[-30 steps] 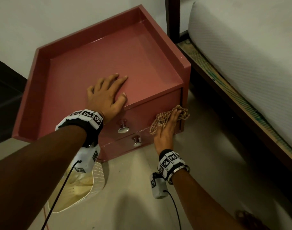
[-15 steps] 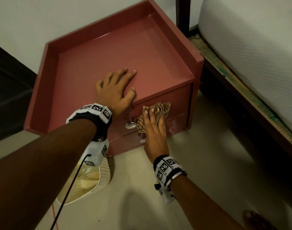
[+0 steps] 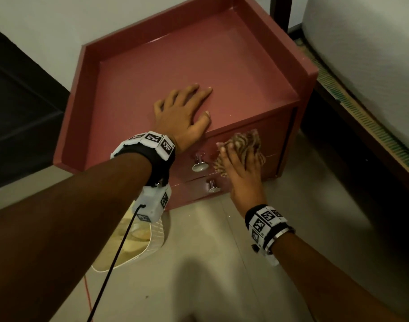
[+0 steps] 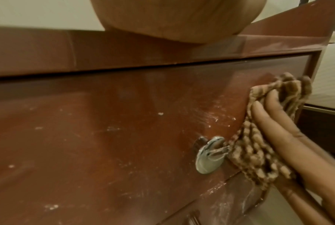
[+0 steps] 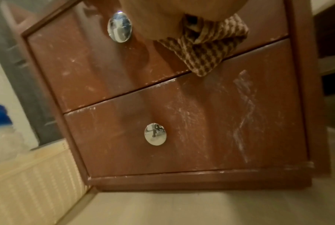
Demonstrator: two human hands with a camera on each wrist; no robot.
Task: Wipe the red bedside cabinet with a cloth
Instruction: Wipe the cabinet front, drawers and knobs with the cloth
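Left hand (image 3: 182,115) flat on cabinet (image 3: 198,66) top, steadying it; right hand (image 3: 241,173), fingers straight, presses cloth (image 3: 244,141) against drawer (dusty streaks).

The cabinet (image 3: 233,66) top is bare past the flat left hand (image 3: 180,117), walled by a raised rim (image 3: 82,101) on the left, back and right and open only at the front edge. On the upper drawer front (image 4: 124,129) the upper knob (image 3: 199,165) juts out just left of the cloth (image 3: 245,141) under the right hand (image 3: 243,175); the lower knob (image 3: 212,186) sits below. The bed frame (image 3: 361,126) closes in near the cabinet's right side.
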